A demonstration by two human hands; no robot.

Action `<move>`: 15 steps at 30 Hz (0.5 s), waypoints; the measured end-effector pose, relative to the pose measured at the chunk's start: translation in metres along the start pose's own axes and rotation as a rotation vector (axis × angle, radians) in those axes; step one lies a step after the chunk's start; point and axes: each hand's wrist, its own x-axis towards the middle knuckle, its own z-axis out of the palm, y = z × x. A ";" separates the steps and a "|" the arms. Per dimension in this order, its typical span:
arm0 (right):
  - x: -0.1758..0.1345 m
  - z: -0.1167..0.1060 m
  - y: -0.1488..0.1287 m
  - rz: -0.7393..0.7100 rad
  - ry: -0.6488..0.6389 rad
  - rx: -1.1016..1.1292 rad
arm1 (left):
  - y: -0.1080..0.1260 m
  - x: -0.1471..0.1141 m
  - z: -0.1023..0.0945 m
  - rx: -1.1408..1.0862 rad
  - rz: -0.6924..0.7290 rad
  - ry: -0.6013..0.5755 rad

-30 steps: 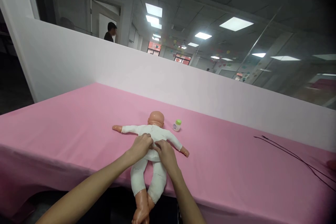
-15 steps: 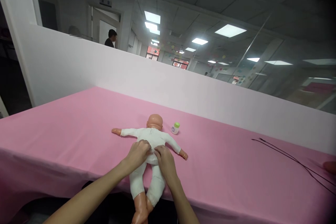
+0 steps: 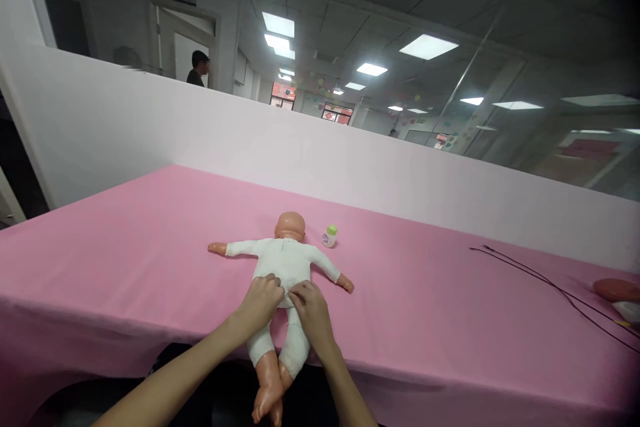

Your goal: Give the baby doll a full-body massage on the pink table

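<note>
A baby doll (image 3: 283,260) with a white cloth body lies on the pink-covered table, its smooth bald head away from me and no face showing. Its arms are spread, and its lower legs hang over the near edge, crossed at the ankles. My left hand (image 3: 264,297) is closed, knuckles up, at the left of the doll's lower back. On the other side, my right hand (image 3: 311,310) pinches at the cloth near the middle, fingers bent. The two hands almost meet. Their fingertips are partly hidden. A small clear jar (image 3: 329,237) with a green lid stands right of the doll's head.
Black cables (image 3: 537,275) run across the right of the pink tablecloth (image 3: 400,320). A reddish-brown rounded object (image 3: 616,289) lies at the far right edge. Behind the table rises a low white wall (image 3: 320,153) with glass above. Beyond it a person (image 3: 199,69) is near a doorway.
Both hands have slid a little down the doll's back toward its hips. The view has shifted slightly, bringing more of the reddish-brown object into sight at the right.
</note>
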 end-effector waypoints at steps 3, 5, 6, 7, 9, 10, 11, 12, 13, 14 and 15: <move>0.001 -0.008 0.022 0.242 0.189 0.418 | -0.008 0.006 -0.021 -0.033 -0.026 0.062; 0.005 -0.010 0.036 0.410 0.272 0.643 | -0.013 0.021 -0.031 -0.129 -0.063 0.216; 0.008 -0.010 0.041 0.456 0.265 0.749 | -0.016 0.031 -0.034 -0.177 -0.081 0.308; 0.011 -0.010 0.044 0.480 0.234 0.847 | -0.019 0.043 -0.034 -0.219 -0.103 0.394; 0.019 -0.010 0.047 0.500 0.135 0.982 | -0.025 0.071 -0.030 -0.275 -0.167 0.508; 0.023 -0.011 0.047 0.510 0.088 1.019 | -0.028 0.085 -0.027 -0.294 -0.209 0.530; 0.028 -0.011 0.047 0.522 0.056 1.044 | -0.030 0.098 -0.023 -0.313 -0.258 0.528; 0.034 -0.012 0.047 0.537 0.040 1.065 | -0.032 0.111 -0.020 -0.335 -0.310 0.502; 0.040 -0.012 0.047 0.549 0.031 1.087 | -0.034 0.123 -0.016 -0.358 -0.361 0.458; 0.046 -0.012 0.047 0.554 0.026 1.111 | -0.035 0.134 -0.013 -0.378 -0.412 0.412; 0.052 -0.011 0.047 0.556 0.022 1.133 | -0.035 0.143 -0.011 -0.390 -0.459 0.365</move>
